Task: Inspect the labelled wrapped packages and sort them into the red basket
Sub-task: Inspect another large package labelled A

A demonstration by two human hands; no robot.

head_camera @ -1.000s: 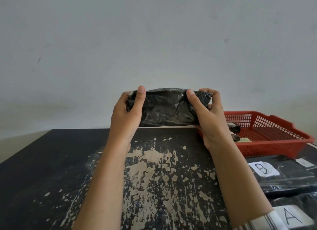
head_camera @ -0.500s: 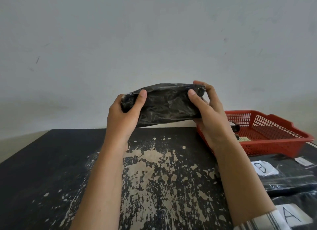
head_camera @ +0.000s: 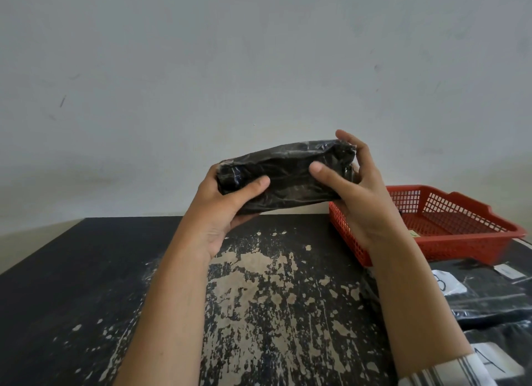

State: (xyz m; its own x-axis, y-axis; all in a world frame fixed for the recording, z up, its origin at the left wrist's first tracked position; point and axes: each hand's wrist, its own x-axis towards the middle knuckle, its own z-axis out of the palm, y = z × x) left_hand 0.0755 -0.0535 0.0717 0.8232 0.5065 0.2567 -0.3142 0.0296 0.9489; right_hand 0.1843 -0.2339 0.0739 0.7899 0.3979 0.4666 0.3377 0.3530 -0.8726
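Head view: left hand [head_camera: 227, 210] and right hand [head_camera: 359, 195] fingers clamp a black wrapped package [head_camera: 285, 181] by its ends, raised above the surface [head_camera: 86, 285]. Red basket [head_camera: 460, 241], right of the fingers, appears nearly empty. Labelled packages [head_camera: 489, 299] below them remain unsorted.

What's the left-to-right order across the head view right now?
left hand → black wrapped package → right hand → red basket. Labelled packages sit nearer, under the basket's span, so left unordered.
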